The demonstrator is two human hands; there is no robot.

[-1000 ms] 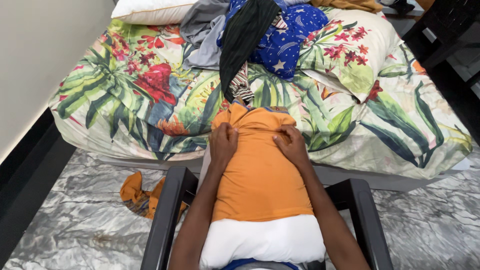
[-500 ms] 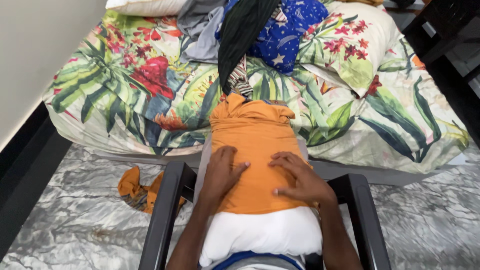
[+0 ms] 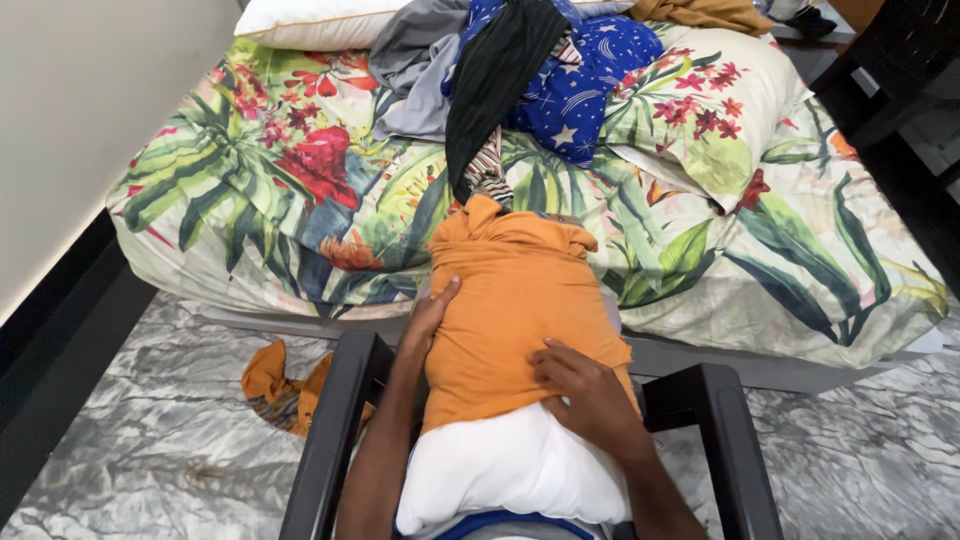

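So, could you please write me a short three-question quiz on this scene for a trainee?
1. True or false: the orange pillowcase covers the white pillow completely.
2. Which hand lies flat on top of the pillowcase? A) left hand B) right hand
3. Fill in: an orange cloth lies crumpled on the ____.

Key: 1. False, the near end of the pillow is bare. 2. B; the left hand is at the case's side. 3. Floor.
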